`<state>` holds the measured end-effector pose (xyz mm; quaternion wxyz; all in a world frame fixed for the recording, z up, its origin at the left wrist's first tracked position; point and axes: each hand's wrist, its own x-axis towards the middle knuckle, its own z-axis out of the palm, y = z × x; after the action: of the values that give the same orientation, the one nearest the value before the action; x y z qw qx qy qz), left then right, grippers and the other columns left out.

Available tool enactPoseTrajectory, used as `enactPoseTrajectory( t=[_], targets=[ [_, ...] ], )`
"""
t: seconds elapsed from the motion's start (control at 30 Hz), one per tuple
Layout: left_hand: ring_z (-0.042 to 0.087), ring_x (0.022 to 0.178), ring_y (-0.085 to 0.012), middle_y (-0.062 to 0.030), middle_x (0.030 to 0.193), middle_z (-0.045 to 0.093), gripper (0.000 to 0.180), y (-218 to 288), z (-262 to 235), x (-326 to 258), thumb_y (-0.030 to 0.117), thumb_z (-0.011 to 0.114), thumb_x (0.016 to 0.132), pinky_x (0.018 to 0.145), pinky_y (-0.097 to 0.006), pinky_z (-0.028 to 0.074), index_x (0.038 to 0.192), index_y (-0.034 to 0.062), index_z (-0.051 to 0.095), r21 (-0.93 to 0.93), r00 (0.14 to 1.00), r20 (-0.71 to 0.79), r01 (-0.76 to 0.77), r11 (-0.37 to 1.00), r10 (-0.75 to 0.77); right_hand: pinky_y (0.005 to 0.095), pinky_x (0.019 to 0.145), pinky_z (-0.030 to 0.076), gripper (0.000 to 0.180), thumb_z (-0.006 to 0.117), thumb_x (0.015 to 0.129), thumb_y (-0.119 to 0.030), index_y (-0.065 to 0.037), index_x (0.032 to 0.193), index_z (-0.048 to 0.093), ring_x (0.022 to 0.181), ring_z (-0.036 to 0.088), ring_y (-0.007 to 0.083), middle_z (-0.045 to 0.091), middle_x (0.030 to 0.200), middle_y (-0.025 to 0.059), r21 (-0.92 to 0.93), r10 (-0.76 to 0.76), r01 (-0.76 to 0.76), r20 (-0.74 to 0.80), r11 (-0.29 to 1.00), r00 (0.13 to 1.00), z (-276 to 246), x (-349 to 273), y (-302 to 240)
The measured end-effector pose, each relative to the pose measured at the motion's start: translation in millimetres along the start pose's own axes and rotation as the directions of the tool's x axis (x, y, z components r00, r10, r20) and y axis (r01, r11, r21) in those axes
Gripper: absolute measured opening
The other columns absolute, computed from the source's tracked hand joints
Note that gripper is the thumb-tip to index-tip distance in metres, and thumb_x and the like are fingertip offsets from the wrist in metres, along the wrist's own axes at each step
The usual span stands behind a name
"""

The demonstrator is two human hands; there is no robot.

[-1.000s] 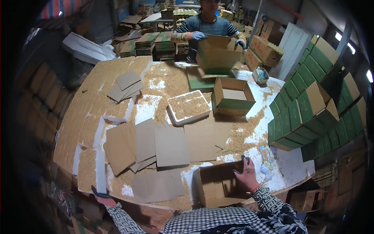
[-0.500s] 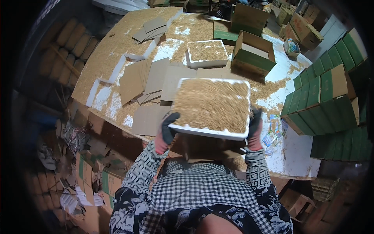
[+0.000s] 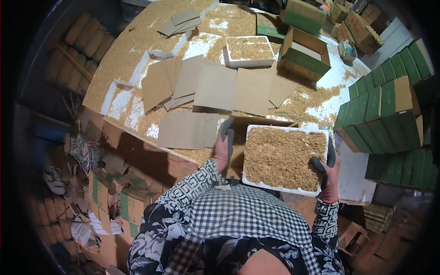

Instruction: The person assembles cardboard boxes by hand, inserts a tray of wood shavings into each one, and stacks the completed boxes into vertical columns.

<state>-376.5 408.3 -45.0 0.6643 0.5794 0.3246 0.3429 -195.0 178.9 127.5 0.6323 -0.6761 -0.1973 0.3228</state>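
A white foam tray [image 3: 244, 153] filled with small tan, grain-like bits is close in front of me, slightly tilted. My right hand [image 3: 327, 172], in a dark-and-pink glove, is closed on its right side, thumb over the rim. An open cardboard box [image 3: 235, 166] shows partly beneath and left of the tray, which hides most of it. My left hand [image 3: 223, 144], gloved alike, is off the tray at the box's left side. Its fingers are stretched out; whether they touch the box wall is unclear.
Flat cardboard sheets [image 3: 215, 89] lie across the table among scattered tan bits. Farther back are another filled white tray [image 3: 250, 63] and an open green-and-brown box [image 3: 302, 68]. Green cartons [image 3: 366, 117] stand in rows at the right. More cartons [image 3: 133, 206] are at lower left.
The tray has moved right and toward me, over the open box. My left hand has let go of it and moved to the box's left side; my right hand still holds it.
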Motion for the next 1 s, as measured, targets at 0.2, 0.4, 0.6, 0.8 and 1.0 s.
enactPoseTrajectory(
  t=[0.2, 0.4, 0.6, 0.8, 1.0],
  targets=[
    [0.054, 0.103, -0.0180, -0.0078, 0.118, 0.053, 0.043, -7.8, -32.9, -1.4, 0.028, 0.045, 0.094, 0.087, -0.028, 0.045, 0.129, 0.0032, 0.042, -0.602, 0.936, 0.189, 0.349, 0.718, -0.297, 0.0310, 0.082, 0.048, 0.069, 0.066, 0.080, -0.029, -0.001, 0.134, 0.034, 0.097, 0.056, 0.0199, 0.053, 0.115, 0.0148, -0.033, 0.152, -0.151, 0.045, 0.988, 0.987, 44.7, 30.1, 53.2],
    [0.030, 0.126, -0.0406, -0.0245, 0.136, 0.032, 0.107, -5.2, -145.6, 19.5, 0.059, 0.073, 0.055, 0.103, -0.054, 0.020, 0.136, 0.0042, 0.030, 0.965, 0.965, 0.259, -0.258, 0.038, -0.035, 0.0351, 0.088, 0.043, 0.054, 0.060, 0.083, -0.024, 0.003, 0.125, 0.041, 0.099, 0.057, 0.0281, 0.059, 0.108, 0.0187, -0.507, -0.012, -0.080, -0.175, 0.858, 0.984, 37.0, 38.5, 142.6],
    [0.023, 0.129, -0.0425, -0.0240, 0.142, 0.024, 0.108, -8.0, -140.7, -23.1, 0.061, 0.070, 0.059, 0.107, -0.051, 0.019, 0.139, 0.0050, 0.025, 0.917, 0.795, 0.191, -0.353, -0.184, -0.576, 0.0371, 0.087, 0.045, 0.046, 0.065, 0.072, -0.010, 0.000, 0.115, 0.052, 0.100, 0.055, 0.0381, 0.053, 0.116, 0.0215, -0.677, -0.529, 0.318, -0.125, 0.664, 0.839, 42.9, 24.1, 124.4],
    [0.035, 0.123, -0.0337, -0.0185, 0.136, 0.036, 0.071, -37.4, -166.4, -41.5, 0.029, 0.068, 0.064, 0.101, -0.042, 0.030, 0.127, 0.0075, 0.045, 0.873, 0.761, 0.355, -0.477, -0.098, -0.543, 0.0346, 0.073, 0.050, 0.028, 0.065, 0.076, -0.013, -0.001, 0.101, 0.059, 0.081, 0.062, 0.0255, 0.063, 0.098, 0.0143, -0.548, -0.253, -0.239, -0.673, 0.801, 0.695, -95.7, 14.1, 151.4],
    [0.056, 0.090, -0.0341, -0.0186, 0.100, 0.059, 0.040, 46.5, -164.4, 3.4, 0.007, 0.061, 0.069, 0.078, -0.040, 0.046, 0.109, 0.0035, 0.057, 0.762, 0.756, 0.604, -0.640, -0.094, -0.253, 0.0364, 0.093, 0.039, 0.047, 0.060, 0.080, -0.032, 0.001, 0.113, 0.052, 0.105, 0.053, 0.0317, 0.059, 0.108, 0.0167, -0.497, -0.073, -0.598, -0.803, 0.628, 0.591, -223.8, 25.8, 261.2]
  ],
)
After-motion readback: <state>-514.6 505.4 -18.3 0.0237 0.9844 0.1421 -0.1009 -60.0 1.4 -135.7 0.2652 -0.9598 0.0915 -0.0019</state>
